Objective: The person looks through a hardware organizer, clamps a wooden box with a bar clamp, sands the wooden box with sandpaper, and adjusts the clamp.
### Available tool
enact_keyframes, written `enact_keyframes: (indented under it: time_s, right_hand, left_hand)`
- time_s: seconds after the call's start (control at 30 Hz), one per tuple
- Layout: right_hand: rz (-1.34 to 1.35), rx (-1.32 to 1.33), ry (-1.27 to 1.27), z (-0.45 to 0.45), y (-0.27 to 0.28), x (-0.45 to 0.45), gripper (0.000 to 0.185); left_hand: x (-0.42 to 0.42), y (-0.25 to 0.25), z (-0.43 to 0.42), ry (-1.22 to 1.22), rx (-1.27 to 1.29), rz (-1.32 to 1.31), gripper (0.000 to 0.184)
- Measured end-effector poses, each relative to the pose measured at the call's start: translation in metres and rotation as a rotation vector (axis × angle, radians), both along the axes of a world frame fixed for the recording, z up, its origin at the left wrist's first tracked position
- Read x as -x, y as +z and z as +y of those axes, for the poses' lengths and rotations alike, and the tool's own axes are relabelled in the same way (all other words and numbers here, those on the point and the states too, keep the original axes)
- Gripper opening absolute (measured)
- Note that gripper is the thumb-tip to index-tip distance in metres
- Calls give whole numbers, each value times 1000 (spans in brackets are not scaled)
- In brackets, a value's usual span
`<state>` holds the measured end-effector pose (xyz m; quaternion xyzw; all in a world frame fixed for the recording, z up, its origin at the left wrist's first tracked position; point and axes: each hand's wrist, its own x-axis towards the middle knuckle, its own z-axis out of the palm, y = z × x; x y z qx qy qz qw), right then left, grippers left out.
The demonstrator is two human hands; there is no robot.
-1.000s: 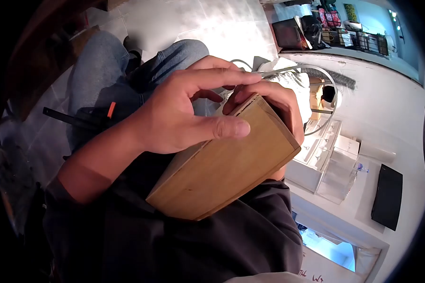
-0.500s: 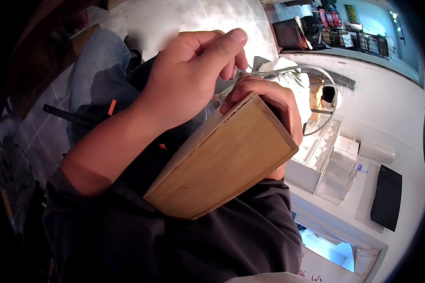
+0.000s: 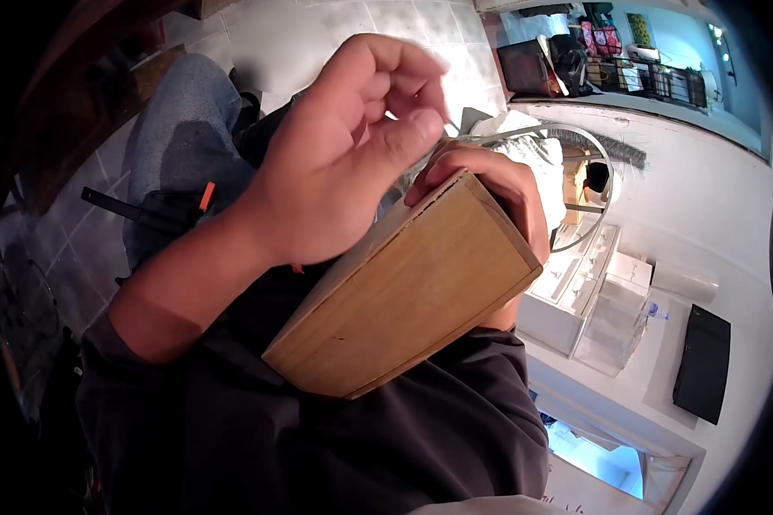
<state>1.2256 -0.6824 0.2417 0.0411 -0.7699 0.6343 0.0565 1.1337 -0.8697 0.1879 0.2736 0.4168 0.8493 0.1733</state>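
Note:
My right hand is wrapped round the far end of a tapered wooden box. Its fingers curl over the upper edge, while the palm side is hidden behind the box. The box lies tilted against my dark shirt, and a dark gap runs along its upper seam. Left of the box's upper end, my left hand is raised in the air. Its fingers are loosely bent, the thumb stands apart from them, and I see nothing held.
A black clamp-like tool with an orange tip is by my jeans-clad leg. Beyond my right hand is a pale hoop near white cloth. White drawers and a black screen are at right.
My left hand has lifted slightly and turned, its fingers uncurling from a tighter curl. My right hand and the wooden box have hardly moved.

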Motion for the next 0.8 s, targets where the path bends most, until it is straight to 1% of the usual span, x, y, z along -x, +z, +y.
enact_keyframes:
  time_s: [0.03, 0.1, 0.13, 0.2, 0.27, 0.3, 0.43, 0.5, 0.6, 0.63, 0.73, 0.8]
  right_hand:
    - [10, 2, -1, -1, 0, 0, 101]
    - [20, 8, -1, -2, 0, -1, 101]
    - [31, 10, -15, -3, 0, -2, 101]
    - [28, 15, -9, -1, 2, -1, 101]
    - [30, 12, -9, 0, 2, 1, 102]
    - [26, 11, -15, -1, 2, 0, 102]
    - [22, 15, -18, -2, 0, 1, 102]
    - [15, 14, -16, -2, -1, 1, 103]
    - [5, 8, -28, -3, -2, 0, 103]
    - [12, 10, -19, -4, -2, 1, 103]
    - [12, 9, -18, -5, 0, 3, 103]
    - [17, 8, -14, -5, 0, 4, 104]
  left_hand:
    - [-7, 6, 7, 188, -50, 96, 33]
    - [-8, 7, 6, 376, -101, 193, 44]
    - [-5, 2, -5, 346, -4, 491, 53]
    - [0, 1, -20, 306, 92, 791, 63]
    - [-2, 6, -35, 236, 368, 1106, 67]
    - [-8, 5, -37, 283, 411, 1086, 71]
    - [-22, 2, -53, 304, 493, 1059, 72]
    - [-27, 0, -68, 229, 512, 1090, 72]
    - [-36, -3, -78, 224, 535, 1103, 73]
    - [-35, 2, -77, 192, 594, 1069, 73]
    - [-25, 8, -57, 274, 609, 1022, 74]
    - [-16, 18, -45, 255, 617, 987, 75]
